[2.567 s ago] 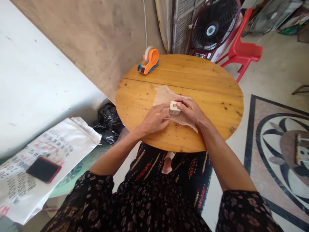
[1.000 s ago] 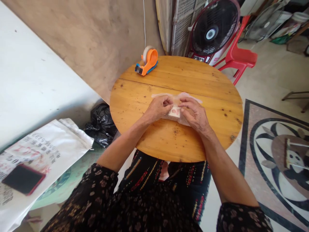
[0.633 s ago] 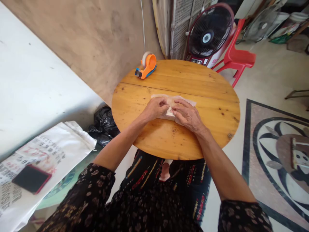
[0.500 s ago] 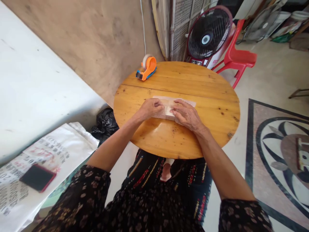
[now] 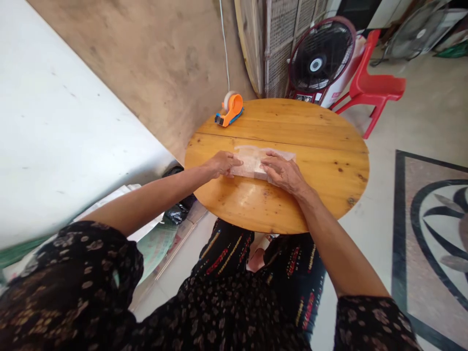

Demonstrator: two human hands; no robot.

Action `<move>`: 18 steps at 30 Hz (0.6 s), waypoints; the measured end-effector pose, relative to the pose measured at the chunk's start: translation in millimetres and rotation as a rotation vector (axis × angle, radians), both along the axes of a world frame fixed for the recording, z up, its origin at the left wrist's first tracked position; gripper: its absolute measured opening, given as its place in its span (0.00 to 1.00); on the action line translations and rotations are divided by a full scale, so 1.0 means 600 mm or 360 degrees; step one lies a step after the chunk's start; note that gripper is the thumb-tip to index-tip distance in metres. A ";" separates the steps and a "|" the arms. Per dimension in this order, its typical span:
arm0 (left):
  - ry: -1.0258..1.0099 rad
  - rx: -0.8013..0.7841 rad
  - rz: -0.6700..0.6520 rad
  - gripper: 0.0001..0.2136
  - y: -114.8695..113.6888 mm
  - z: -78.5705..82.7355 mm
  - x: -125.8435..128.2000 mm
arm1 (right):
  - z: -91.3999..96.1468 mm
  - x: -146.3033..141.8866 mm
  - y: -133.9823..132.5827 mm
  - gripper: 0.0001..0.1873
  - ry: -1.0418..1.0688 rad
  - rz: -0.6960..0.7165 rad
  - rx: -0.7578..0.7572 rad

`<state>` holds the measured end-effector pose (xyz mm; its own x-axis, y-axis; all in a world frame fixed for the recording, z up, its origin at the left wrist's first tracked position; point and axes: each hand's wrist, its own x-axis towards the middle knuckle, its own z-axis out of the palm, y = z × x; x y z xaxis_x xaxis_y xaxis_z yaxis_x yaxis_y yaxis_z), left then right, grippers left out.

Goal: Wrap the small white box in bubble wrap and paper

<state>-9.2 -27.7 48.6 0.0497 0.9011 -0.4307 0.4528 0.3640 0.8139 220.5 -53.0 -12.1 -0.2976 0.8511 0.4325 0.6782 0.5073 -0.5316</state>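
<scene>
One translucent whitish plastic sheet (image 5: 248, 163) covers a small pale block (image 5: 260, 171) on the round brown wooden desk (image 5: 270, 209) in the head view. The bare left hand (image 5: 220, 164) seems to pinch its left end; the bare right hand (image 5: 287, 174) lays bent fingers on the right, gripping or not I cannot tell. The sheet is probably light, soft, slippery, best held by its edges.

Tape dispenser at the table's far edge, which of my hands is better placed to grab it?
Probably your left hand: the tape dispenser sits almost straight beyond it, while your right hand is farther off, resting on the right part of the translucent wrap.
</scene>
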 end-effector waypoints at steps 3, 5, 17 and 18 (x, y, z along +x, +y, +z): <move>-0.0047 -0.0135 0.0038 0.10 0.005 0.011 0.003 | 0.001 0.000 0.001 0.17 -0.0039 -0.0020 -0.0010; -0.0044 -0.0179 0.0048 0.09 0.008 0.014 0.006 | 0.002 -0.001 0.001 0.17 -0.0047 -0.0039 -0.0024; 0.0160 -0.0006 0.0123 0.18 0.002 -0.008 0.046 | 0.009 -0.005 -0.003 0.17 -0.0074 -0.0060 -0.0071; 0.0129 0.0014 0.0185 0.22 0.000 -0.006 0.050 | 0.009 -0.005 -0.003 0.17 -0.0072 -0.0055 -0.0072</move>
<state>20.7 -27.9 44.8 -0.0901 0.9025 -0.4213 0.4722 0.4111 0.7797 217.3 -54.9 -6.9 -0.2858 0.8796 0.3804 0.7189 0.4593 -0.5218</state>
